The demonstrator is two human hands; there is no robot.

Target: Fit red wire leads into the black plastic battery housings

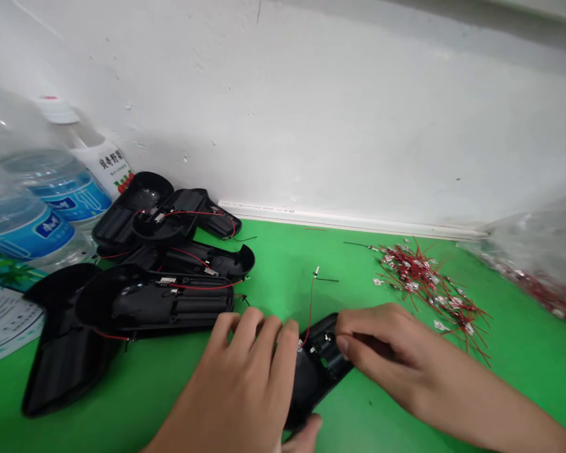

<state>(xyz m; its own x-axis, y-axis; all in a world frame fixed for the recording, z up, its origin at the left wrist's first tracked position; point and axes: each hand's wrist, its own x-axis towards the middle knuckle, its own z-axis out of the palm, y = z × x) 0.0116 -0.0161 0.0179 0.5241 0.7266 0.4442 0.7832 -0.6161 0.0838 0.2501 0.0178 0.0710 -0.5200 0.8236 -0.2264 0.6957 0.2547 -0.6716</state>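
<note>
My left hand is wrapped over a black plastic housing lying on the green mat, fingers curled across its top and thumb beneath. My right hand pinches at the far end of the same housing, fingertips pressed together where small metal contacts show. A thin red wire rises from the housing to a small metal tab, with a short black wire beside it. Most of the housing is hidden under my left hand.
A heap of similar black housings with red wires lies to the left. A pile of red wires with metal tabs sits at the right, next to a clear plastic bag. Water bottles stand far left against the white wall.
</note>
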